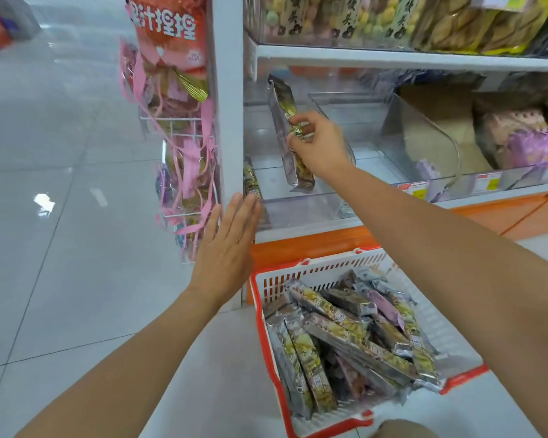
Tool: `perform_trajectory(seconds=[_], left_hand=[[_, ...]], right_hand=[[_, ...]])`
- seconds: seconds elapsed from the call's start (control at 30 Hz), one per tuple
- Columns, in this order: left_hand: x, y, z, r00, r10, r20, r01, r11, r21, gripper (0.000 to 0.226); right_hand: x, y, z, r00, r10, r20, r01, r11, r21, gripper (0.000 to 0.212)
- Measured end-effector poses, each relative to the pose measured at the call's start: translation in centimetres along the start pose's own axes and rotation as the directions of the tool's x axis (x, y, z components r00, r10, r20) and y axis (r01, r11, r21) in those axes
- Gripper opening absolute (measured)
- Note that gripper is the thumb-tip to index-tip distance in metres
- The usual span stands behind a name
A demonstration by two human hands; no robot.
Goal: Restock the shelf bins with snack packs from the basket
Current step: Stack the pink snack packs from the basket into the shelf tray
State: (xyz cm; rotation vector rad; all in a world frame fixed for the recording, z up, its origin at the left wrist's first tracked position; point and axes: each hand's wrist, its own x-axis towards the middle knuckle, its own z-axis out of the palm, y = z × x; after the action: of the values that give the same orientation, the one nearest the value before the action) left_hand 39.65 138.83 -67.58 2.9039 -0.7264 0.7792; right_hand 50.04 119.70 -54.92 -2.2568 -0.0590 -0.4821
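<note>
Restocking looks barely begun: a right hand (318, 147) pinches one pack (281, 124) on end in the near-bare bin (298, 211), the left hand (227, 245) flat-fingered at its corner, the basket (323, 269) heaped.

Basket (323, 270) on floor (76, 279), bins (301, 211) on shelf (298, 233)

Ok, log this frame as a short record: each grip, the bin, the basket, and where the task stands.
right grip: hand holds a snack pack, tilted, inside the clear bin
left grip: hand flat, fingers straight, fingertips at a second pack standing at the bin's left end
basket: on the floor below the shelf, many packs in it
neighbour bin: purple packs
task stage: restocking under way, clear bin mostly unfilled
</note>
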Motion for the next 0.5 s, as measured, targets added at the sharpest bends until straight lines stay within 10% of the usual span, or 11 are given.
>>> perform_trajectory(seconds=[0.5], left_hand=[[0.1,-1.7,1.7,0.996,0.07,-0.062,-0.071,0.997,-0.004,0.075]], right_hand=[[1.6,1.1,5.1,0.86,0.269,0.433,-0.062,0.898,-0.435,0.031]])
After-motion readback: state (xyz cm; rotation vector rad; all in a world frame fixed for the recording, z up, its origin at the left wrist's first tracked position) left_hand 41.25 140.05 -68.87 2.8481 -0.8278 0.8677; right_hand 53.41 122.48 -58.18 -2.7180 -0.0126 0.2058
